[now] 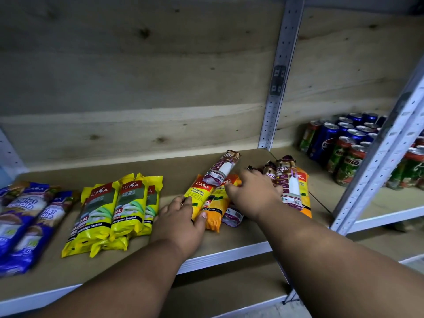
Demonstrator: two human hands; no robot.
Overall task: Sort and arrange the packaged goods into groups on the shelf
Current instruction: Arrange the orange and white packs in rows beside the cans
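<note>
Likely light, soft, slippery: orange packs (207, 203), left hand (181, 222) gripping one's side; right hand (251, 195) open atop the pile.

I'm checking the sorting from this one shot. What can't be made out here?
- Head view: blue packs, blurred and cut off by the left edge.
- Orange packs and purple drawstring packs: the left hand and right hand cover part of the pile, so counts and either grip are unclear.
- Drink cans: partly hidden by the shelf post.
</note>
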